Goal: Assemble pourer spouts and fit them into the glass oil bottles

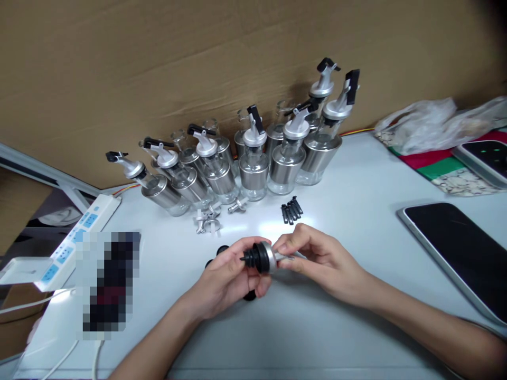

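Note:
Between my two hands is a bottle pourer (264, 257), lying sideways with its black ribbed stopper toward the left and its silver spout toward the right. My left hand (229, 279) is wrapped round the stopper end. The fingers of my right hand (317, 258) pinch the metal spout. Black stoppers (249, 295) lie on the table, partly hidden by my left hand. Beyond the hands are several loose silver pourer spouts (212, 224) and a small group of black flip caps (291, 210).
Glass bottles with steel bands (253, 171), several topped with pourers, stand along the cardboard wall (158, 63). At left are a power strip (81, 237) and a blurred-out device (113, 285). On the right lie a black-topped flat device (455, 248) and a plastic bag (428, 124) on patterned cloth.

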Available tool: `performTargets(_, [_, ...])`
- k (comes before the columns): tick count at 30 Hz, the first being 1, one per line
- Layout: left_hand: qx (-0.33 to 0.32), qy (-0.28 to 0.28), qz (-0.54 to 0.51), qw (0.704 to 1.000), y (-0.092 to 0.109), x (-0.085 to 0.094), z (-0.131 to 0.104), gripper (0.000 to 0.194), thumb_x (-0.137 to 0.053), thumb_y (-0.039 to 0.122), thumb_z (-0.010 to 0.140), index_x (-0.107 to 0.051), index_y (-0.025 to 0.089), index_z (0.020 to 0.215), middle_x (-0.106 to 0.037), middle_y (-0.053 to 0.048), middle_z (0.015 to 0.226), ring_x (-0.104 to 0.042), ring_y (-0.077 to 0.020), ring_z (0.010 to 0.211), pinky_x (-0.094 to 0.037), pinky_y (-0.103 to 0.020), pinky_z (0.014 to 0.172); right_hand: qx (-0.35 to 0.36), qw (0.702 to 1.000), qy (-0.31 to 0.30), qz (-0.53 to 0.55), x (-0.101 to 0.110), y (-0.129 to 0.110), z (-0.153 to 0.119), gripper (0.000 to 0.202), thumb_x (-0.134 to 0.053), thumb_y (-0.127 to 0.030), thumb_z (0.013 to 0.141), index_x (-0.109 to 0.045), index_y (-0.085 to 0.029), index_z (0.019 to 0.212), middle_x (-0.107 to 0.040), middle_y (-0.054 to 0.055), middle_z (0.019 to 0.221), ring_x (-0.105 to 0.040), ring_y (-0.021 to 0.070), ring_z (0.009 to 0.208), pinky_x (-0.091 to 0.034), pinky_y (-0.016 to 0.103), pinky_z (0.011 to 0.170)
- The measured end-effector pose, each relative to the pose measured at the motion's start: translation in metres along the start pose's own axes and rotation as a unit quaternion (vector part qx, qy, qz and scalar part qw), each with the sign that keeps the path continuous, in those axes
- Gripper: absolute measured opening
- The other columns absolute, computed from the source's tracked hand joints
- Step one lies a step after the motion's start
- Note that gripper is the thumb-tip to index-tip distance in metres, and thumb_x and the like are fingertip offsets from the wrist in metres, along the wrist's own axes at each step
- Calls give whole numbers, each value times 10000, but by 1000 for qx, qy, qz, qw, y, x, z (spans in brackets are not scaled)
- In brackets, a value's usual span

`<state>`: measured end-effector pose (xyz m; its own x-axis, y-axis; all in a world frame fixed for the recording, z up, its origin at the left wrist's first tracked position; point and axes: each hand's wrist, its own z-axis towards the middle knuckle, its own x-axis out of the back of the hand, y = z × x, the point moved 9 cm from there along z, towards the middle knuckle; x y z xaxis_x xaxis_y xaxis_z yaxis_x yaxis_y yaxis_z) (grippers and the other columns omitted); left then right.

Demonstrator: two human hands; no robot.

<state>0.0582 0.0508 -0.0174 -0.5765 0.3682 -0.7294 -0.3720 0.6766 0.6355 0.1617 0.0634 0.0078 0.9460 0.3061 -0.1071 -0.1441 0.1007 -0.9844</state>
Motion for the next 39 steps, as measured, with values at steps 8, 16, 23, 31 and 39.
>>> performTargets(8, [-19, 22, 23, 999, -2, 2, 0, 381, -707, 411, 783, -611, 138, 1031, -574, -51, 816, -515, -93, 594, -364, -228, 583, 6, 999, 4, -49, 0, -1, -2, 119, -653, -283, 832, -578, -208, 778, -703, 34, 802, -673, 156, 768, -524, 278, 701])
performTargets(16, [-46, 22, 37, 998, -5, -1, 0, 394, -671, 448, 805, -548, 165, 1050, -542, -17, 757, -471, -85, 574, -346, -227, 584, 65, 995, 17, -76, -2, -11, -4, 108, -614, -207, 857, -574, -220, 757, -688, 29, 794, -674, 168, 790, -535, 301, 719])
performTargets(23, [-63, 3, 134, 989, 3, -1, -3, 373, -560, 501, 871, -507, 183, 1058, -572, -34, 838, -483, -89, 609, -348, -230, 616, 3, 999, 21, -34, -1, -2, -3, 97, -596, -300, 878, -576, -219, 830, -650, 18, 785, -631, 139, 699, -512, 254, 632])
performTargets(31, [-55, 23, 399, 915, 5, -6, -9, 311, -596, 465, 834, -527, 164, 872, -461, -6, 756, -407, -124, 688, -337, -240, 648, -6, 980, -6, -201, -4, -1, 2, 173, -471, -287, 935, -627, -213, 921, -596, 47, 858, -574, 165, 789, -452, 275, 671])
performTargets(39, [-94, 111, 356, 923, 13, 8, -11, 343, -603, 489, 828, -443, 186, 837, -465, 12, 729, -426, -110, 646, -338, -233, 624, -20, 991, -18, -135, -11, -2, -2, 199, -579, -236, 811, -553, -179, 1000, -597, 39, 803, -546, 144, 683, -460, 255, 611])
